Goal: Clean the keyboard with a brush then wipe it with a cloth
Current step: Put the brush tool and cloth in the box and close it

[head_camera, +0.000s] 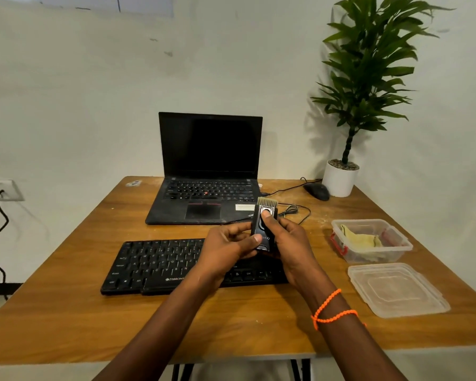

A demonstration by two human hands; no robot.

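Both bare forearms are extended from the near edge toward the middle of the scene, converging there. The left hand (226, 243) is curled, its thumb laid across the lower part of what is held between both hands. The right hand (289, 243) is wrapped round the same item, its thumb stretched far along the front. Two orange beaded bands (331, 309) are worn on the right wrist.
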